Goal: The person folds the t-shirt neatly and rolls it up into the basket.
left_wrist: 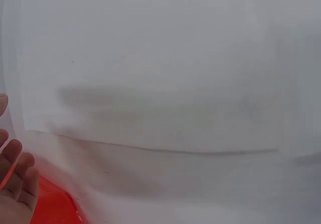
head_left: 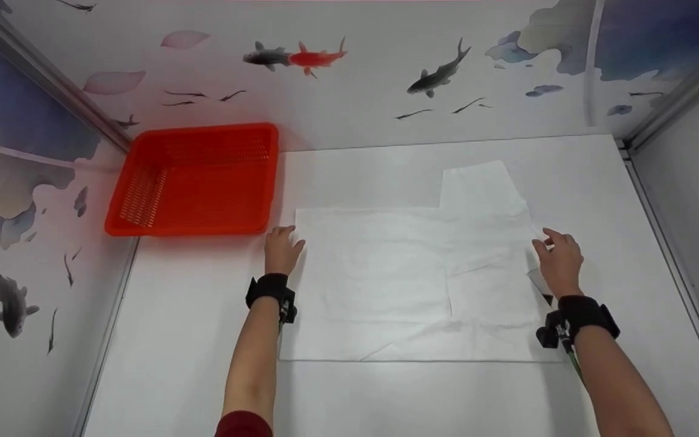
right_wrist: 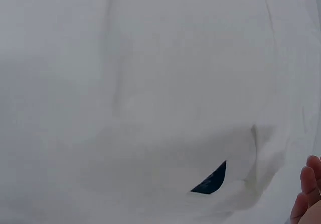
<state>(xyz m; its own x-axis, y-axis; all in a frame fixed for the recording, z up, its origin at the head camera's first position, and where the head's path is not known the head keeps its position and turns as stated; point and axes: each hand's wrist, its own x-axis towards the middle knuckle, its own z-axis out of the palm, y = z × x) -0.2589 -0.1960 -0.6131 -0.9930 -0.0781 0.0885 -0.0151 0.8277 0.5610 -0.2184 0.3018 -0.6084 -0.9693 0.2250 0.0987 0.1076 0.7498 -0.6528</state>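
A white cloth [head_left: 380, 267], perhaps a folded garment, lies flat on the white table, lightly creased. From its top right a flap [head_left: 480, 185] sticks out beyond the straight far edge. Beside the cloth's left edge is my left hand [head_left: 281, 250], fingers loosely bent and holding nothing. My right hand [head_left: 560, 261] is at the right edge with bent fingers and nothing visible in its grasp. A small dark patch [right_wrist: 210, 180] shows at the cloth's right side in the right wrist view. Only part of the left hand [left_wrist: 17, 184] appears in the left wrist view.
A red plastic basket [head_left: 210, 200] with slotted sides stands at the table's back left, just beyond my left hand. Walls printed with fish [head_left: 440, 76] close off the back and both sides of the table [head_left: 410, 400].
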